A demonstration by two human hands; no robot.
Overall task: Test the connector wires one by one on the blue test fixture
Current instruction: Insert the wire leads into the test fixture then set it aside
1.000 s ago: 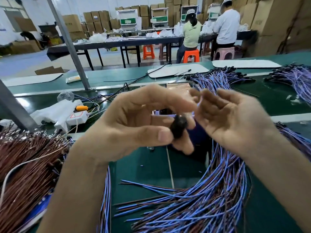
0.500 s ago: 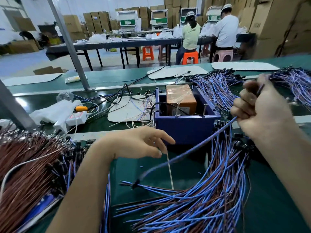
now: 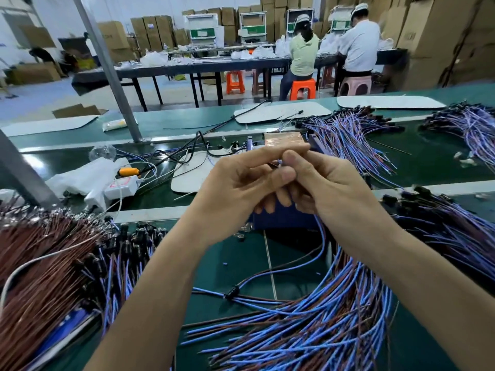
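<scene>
- The left hand (image 3: 235, 188) and right hand (image 3: 332, 188) meet in front of the blue box (image 3: 281, 222), and their fingers pinch the tip of one wire (image 3: 323, 245).
- The wire hangs down to the green tabletop (image 3: 241, 258) (its black plug (image 3: 232, 292) lies there).
- A wire pile (image 3: 308, 330) lies below.

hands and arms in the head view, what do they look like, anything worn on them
No gloves: the left hand and the right hand are bare, with no rings, and the nails in view are short and unpainted. The left forearm and the right forearm show no sleeve, watch or wristband within the frame.
</scene>
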